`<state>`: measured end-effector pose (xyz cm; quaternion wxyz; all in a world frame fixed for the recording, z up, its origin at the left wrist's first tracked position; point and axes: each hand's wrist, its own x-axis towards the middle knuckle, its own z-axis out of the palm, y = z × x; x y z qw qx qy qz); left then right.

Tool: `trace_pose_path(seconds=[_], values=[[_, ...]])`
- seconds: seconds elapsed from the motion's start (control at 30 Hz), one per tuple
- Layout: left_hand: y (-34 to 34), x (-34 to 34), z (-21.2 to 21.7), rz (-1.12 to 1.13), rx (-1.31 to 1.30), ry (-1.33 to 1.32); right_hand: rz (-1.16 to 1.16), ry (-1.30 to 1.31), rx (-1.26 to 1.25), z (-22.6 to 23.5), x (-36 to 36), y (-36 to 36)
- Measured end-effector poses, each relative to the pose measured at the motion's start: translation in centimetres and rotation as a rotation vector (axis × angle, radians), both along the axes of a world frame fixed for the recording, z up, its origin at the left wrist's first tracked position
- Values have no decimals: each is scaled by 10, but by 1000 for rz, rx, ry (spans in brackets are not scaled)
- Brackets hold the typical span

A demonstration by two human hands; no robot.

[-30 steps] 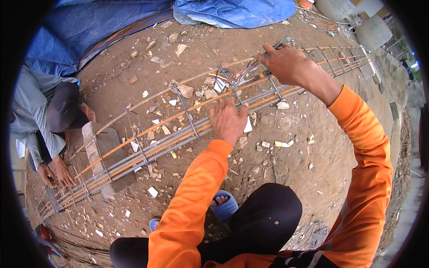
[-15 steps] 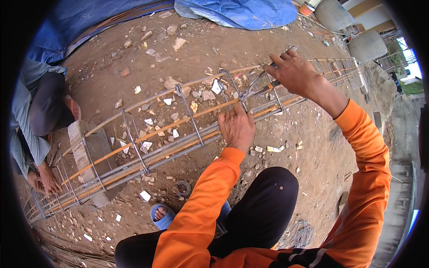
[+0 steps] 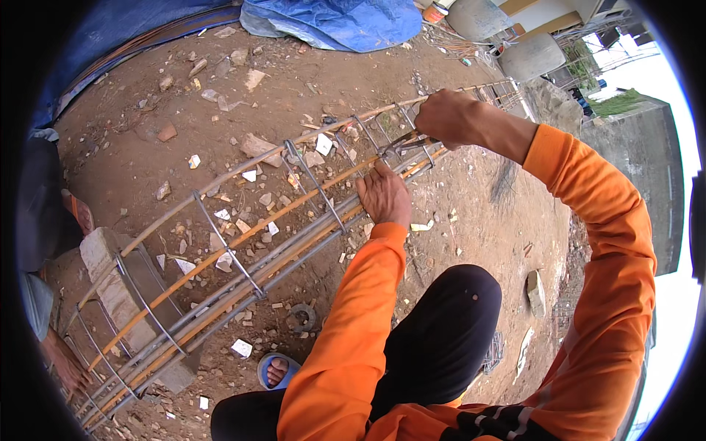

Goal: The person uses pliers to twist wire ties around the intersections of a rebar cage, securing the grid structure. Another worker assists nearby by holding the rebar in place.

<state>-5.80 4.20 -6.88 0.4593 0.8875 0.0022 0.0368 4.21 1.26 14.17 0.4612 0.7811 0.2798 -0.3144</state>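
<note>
A long rebar cage (image 3: 257, 230) of rusty and grey steel bars, ringed by square stirrups, runs slantwise from lower left to upper right. My right hand (image 3: 452, 117) is closed round the handles of metal pincers (image 3: 407, 143). Their jaws reach the middle bar beside a stirrup, just beyond my left fingertips. My left hand (image 3: 387, 198) lies over the grey bars with its fingers curled onto the cage near that joint. What the jaws bite on is too small to make out.
At the left edge another person's hand (image 3: 68, 360) rests by the cage's near end. A concrete block (image 3: 110, 272) props the cage there. Stones and white tile shards litter the dirt. A blue tarp (image 3: 338, 22) lies at the back; a blue sandal (image 3: 268, 375) is below.
The view has swung, shifting the scene leftward. My right hand has turned over, with the pincers lying lower along the cage. My left hand stays on the bars.
</note>
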Motion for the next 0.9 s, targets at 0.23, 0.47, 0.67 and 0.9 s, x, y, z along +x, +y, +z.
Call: trace_pose_path(seconds=[0.23,0.47,0.67,0.9], values=[[9,4,-3,-63,27,43,-253,99,-28,11,7,20],[7,-8,-1,-114,108,32,578,10,80,-2,60,-40],[5,-9,2,-110,71,1,680,-223,242,-11,63,-61],[6,-10,-2,-50,58,-47,-453,191,48,21,40,-26]])
